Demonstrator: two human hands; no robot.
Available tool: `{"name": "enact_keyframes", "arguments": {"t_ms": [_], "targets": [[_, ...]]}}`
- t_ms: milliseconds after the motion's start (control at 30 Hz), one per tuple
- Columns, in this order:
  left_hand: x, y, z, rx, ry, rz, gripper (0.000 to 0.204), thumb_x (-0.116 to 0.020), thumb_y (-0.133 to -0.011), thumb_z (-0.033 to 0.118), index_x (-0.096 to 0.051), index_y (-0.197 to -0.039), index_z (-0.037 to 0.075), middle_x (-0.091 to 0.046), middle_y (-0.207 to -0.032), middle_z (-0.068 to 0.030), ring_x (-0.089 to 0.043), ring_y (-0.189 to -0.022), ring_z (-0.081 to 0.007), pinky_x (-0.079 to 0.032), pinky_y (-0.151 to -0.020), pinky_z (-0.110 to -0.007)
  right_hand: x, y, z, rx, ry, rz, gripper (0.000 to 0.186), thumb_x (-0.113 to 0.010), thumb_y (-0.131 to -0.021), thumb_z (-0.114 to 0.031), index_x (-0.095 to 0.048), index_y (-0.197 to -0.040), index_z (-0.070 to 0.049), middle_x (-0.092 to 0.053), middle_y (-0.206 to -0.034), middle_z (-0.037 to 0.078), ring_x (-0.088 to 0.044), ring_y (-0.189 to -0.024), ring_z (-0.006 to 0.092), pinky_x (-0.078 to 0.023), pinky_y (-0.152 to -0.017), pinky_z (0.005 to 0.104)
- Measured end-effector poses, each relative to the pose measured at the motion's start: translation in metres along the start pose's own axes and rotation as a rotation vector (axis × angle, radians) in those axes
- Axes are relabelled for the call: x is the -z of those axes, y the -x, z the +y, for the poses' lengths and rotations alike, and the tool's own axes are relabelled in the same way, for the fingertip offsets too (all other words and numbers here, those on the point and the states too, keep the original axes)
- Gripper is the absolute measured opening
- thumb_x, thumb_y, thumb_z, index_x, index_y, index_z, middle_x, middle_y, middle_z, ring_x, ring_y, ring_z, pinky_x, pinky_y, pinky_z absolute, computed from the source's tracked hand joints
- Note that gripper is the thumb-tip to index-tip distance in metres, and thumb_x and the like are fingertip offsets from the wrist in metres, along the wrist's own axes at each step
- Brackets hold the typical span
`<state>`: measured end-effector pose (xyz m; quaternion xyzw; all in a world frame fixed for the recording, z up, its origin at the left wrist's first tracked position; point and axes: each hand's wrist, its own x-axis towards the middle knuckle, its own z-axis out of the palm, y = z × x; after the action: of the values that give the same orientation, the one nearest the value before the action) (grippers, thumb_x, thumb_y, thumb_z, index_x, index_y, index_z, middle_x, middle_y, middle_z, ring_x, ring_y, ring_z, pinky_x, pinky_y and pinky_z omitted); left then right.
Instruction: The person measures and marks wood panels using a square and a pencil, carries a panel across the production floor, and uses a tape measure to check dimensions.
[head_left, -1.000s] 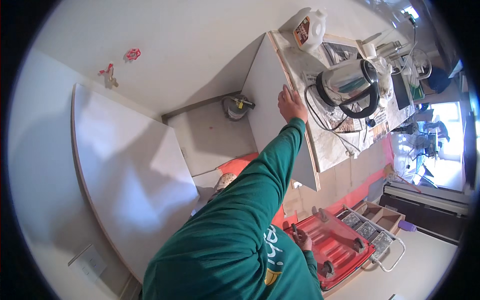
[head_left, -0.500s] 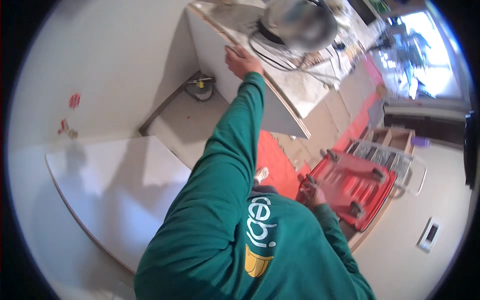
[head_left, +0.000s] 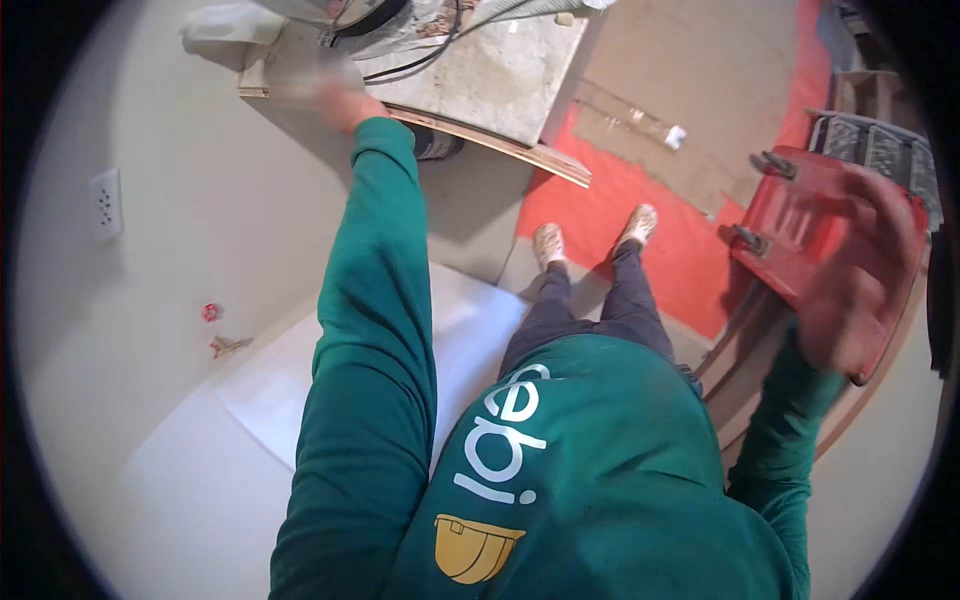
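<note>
My left hand (head_left: 347, 105) is at the plywood-edged rim of a cabinet-like worktop (head_left: 520, 85), near the wall. Its fingers are blurred, so their grip is unclear. My right hand (head_left: 848, 315) is smeared by motion, raised in front of a red platform trolley (head_left: 790, 225). The trolley's casters point towards me, and I cannot tell whether the hand touches it. A black cable (head_left: 415, 65) and plastic sheeting lie on the worktop. Beneath its front edge a dark round container (head_left: 437, 143) is partly hidden.
A white panel (head_left: 285, 390) lies or leans at my left, by the wall with a socket (head_left: 106, 204) and red valve handles (head_left: 211, 312). Red sheeting (head_left: 640, 240) and brown board (head_left: 690, 90) cover the floor ahead. Wooden drawers (head_left: 868, 97) stand at far right.
The view has swung and now looks more steeply down. My right hand has risen from beside the trolley's lower edge to in front of it. My left hand stays at the worktop's edge.
</note>
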<state>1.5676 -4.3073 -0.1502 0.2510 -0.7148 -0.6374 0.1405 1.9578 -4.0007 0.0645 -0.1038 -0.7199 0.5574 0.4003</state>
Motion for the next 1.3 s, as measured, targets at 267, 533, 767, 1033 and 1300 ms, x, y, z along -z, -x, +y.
{"name": "enact_keyframes", "arguments": {"t_ms": [267, 533, 767, 1033, 1300], "targets": [[0.010, -0.016, 0.006, 0.002, -0.069, -0.101, 0.077, -0.047, -0.101, 0.059, -0.051, -0.139, -0.008, -0.060, -0.135, -0.0176, -0.062, -0.116, -0.0304, -0.049, -0.101, -0.037, 0.128, 0.043, 0.143, -0.806, 0.222, -0.216, 0.028, -0.058, -0.102, -0.016, -0.060, -0.124, 0.001, -0.061, -0.108, 0.004, -0.057, -0.099, 0.0135, -0.048, -0.090, 0.0283], [0.029, -0.051, -0.008, -0.070, -0.128, -0.143, 0.072, -0.044, -0.103, 0.057, -0.048, -0.143, -0.002, -0.060, -0.136, -0.0141, -0.063, -0.116, -0.0302, -0.050, -0.102, -0.041, 0.350, 0.327, 0.081, -2.163, -0.045, -0.095, 0.036, -0.053, -0.099, -0.037, -0.063, -0.120, -0.009, -0.068, -0.104, 0.008, -0.068, -0.086, 0.0205, -0.057, -0.066, 0.0377], [0.021, -0.043, -0.003, -0.050, -0.077, -0.192, 0.083, -0.052, -0.098, 0.060, -0.048, -0.142, -0.011, -0.058, -0.137, -0.0167, -0.061, -0.117, -0.0284, -0.048, -0.102, -0.037, 0.353, 0.327, 0.073, -2.113, -0.127, 0.028, 0.040, -0.055, -0.100, -0.043, -0.064, -0.123, -0.011, -0.068, -0.102, 0.006, -0.069, -0.092, 0.0198, -0.059, -0.069, 0.0373], [0.023, -0.038, -0.006, -0.013, -0.009, -0.272, 0.081, -0.051, -0.099, 0.060, -0.047, -0.143, -0.008, -0.059, -0.136, -0.0156, -0.062, -0.116, -0.0293, -0.049, -0.101, -0.040, 0.417, 0.428, 0.076, -2.050, 0.269, -0.228, 0.038, -0.063, -0.094, -0.039, -0.070, -0.116, -0.010, -0.074, -0.110, 0.011, -0.071, -0.097, 0.0289, -0.058, -0.081, 0.0449], [0.023, -0.038, -0.007, -0.020, -0.058, -0.197, 0.079, -0.049, -0.100, 0.058, -0.048, -0.142, -0.009, -0.059, -0.135, -0.0157, -0.062, -0.116, -0.0290, -0.049, -0.101, -0.039, 0.405, 0.334, 0.097, -1.958, 0.384, -0.431, 0.034, -0.066, -0.090, -0.038, -0.072, -0.108, -0.011, -0.074, -0.106, 0.010, -0.071, -0.095, 0.0302, -0.058, -0.081, 0.0449]]}}
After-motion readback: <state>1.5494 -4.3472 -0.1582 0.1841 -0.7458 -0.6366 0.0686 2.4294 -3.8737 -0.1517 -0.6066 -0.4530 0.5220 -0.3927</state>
